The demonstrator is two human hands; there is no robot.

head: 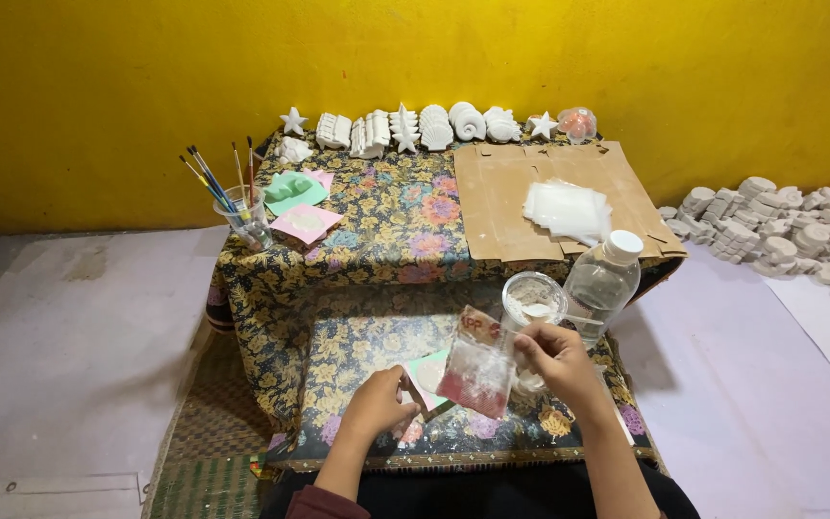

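My right hand point(551, 358) pinches the top of a small clear plastic bag point(477, 370) with white powder and a red lower part, held above the floral-clothed table point(377, 336). My left hand point(377, 404) rests lower left of the bag, fingers curled on a small flat piece next to a pale green mould point(428, 373); what it grips is unclear. Just behind the bag stand a clear plastic cup point(533, 298) with white residue and a capped clear bottle point(603, 282).
A cardboard sheet point(501, 207) holds a stack of clear bags point(569, 210). White plaster shells and stars point(415, 128) line the back edge. A cup of paintbrushes point(247, 219) and pink and green moulds point(300, 207) sit left. More plaster pieces point(780, 231) lie on the floor right.
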